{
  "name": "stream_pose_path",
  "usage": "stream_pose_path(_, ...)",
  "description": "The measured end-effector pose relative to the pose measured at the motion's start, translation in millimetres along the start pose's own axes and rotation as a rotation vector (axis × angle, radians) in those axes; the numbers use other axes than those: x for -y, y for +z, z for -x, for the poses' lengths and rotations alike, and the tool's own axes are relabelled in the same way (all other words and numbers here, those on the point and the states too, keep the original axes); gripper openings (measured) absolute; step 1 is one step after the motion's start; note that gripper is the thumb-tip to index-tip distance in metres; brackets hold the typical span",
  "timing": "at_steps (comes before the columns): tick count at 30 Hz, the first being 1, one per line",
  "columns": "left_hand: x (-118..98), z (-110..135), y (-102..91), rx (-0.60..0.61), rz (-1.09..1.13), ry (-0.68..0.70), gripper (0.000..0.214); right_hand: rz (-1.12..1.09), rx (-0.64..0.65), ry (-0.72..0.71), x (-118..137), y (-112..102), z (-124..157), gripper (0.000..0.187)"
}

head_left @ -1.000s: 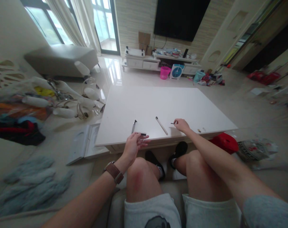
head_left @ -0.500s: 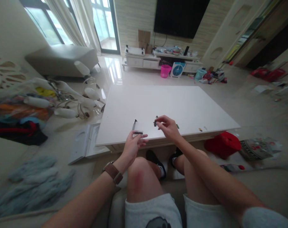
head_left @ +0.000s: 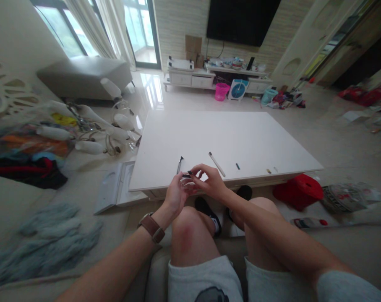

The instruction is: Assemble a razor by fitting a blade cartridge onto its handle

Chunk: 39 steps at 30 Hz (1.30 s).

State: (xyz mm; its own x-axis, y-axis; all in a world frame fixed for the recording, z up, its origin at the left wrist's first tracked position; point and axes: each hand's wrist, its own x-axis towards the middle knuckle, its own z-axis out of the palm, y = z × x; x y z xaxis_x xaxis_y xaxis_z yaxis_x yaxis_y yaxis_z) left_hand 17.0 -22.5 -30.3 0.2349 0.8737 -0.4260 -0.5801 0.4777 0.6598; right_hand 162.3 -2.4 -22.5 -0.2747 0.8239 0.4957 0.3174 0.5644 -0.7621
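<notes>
My left hand and my right hand meet above the near edge of the white table. Both pinch small dark parts held between their fingertips; I cannot make out what the parts are. On the table just beyond lie a thin dark pen-like tool, a pale stick and a small dark piece. A brown watch sits on my left wrist.
My bare knees sit below the hands, dark shoes under the table edge. A red stool stands at the right. A lamp fixture with white shades and white panels lie on the floor at the left. A TV cabinet stands at the back.
My right hand picked up a small dark piece from the table's right, then moved left and back to meet my left hand at the table edge. The left hand stayed nearly still.
</notes>
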Motion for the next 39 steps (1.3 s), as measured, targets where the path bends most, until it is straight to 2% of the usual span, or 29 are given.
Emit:
stream_pose_path(5, -0.9, 1.4, 0.8, 0.025, 0.002, -0.004, 0.027, 0.001, 0.059, -0.112, 1.4, -1.8, 5.1, 0.013)
stream_pose_path(11, 0.3, 1.0, -0.3, 0.062, 0.038, -0.013, 0.026, 0.109, 0.082, -0.158, -3.0, -2.0, 6.8, 0.004)
stream_pose_path(18, 0.9, 0.4, -0.2, 0.062, 0.050, -0.021, 0.027, 0.144, 0.146, -0.214, -7.2, -2.7, 5.7, 0.007)
stream_pose_path(32, 0.0, 3.1, 2.5, 0.070, 0.056, -0.003, 0.023, 0.155, 0.133, -0.208, -12.0, 1.0, 9.9, 0.007)
stream_pose_path(39, -0.8, 2.9, 1.9, 0.056, 0.034, 0.018, 0.021, 0.155, 0.070, -0.133, -4.7, -3.5, 7.5, 0.007)
